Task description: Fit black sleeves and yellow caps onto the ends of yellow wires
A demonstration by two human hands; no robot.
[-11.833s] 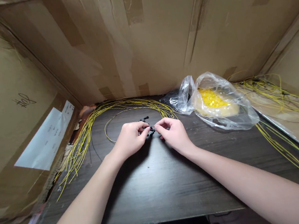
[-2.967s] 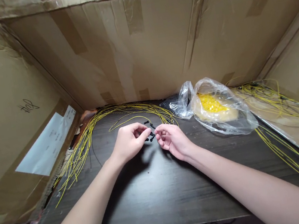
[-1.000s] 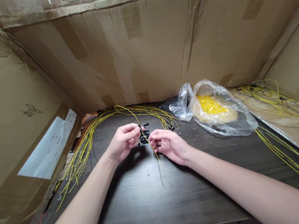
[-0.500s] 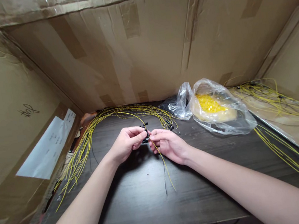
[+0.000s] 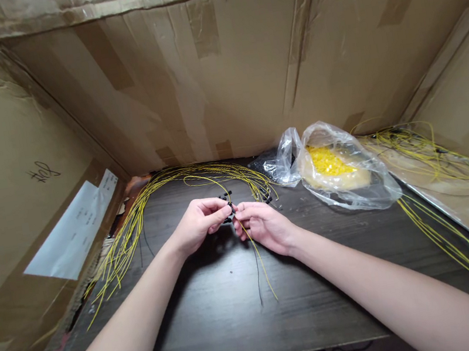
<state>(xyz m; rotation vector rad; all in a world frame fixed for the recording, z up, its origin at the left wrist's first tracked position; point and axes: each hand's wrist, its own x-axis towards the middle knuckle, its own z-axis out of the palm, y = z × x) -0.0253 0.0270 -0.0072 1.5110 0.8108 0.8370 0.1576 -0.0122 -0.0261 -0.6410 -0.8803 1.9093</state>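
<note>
Over the middle of the dark table, my left hand [image 5: 204, 222] pinches a small black connector [image 5: 231, 207] between thumb and forefinger. Facing it, my right hand [image 5: 264, 224] pinches a yellow wire [image 5: 248, 234] right beside that connector. One end of the wire hangs down toward me, with a thin black wire [image 5: 257, 272] beside it. Its other part loops up behind my fingers. Several more small black pieces [image 5: 227, 220] show around and behind my left fingertips. How the wire sits in the connector is hidden by my fingers.
A bundle of yellow wires [image 5: 134, 215] arcs along the back and left. At the back right are a clear bag of yellow pieces [image 5: 332, 161] and a bag of black pieces [image 5: 272, 168]. More yellow wires [image 5: 455, 247] lie right. Cardboard walls [image 5: 246, 79] enclose the table.
Both hands keep nearly the same place and grip. The hanging end of the yellow wire has shifted very slightly to the right.
</note>
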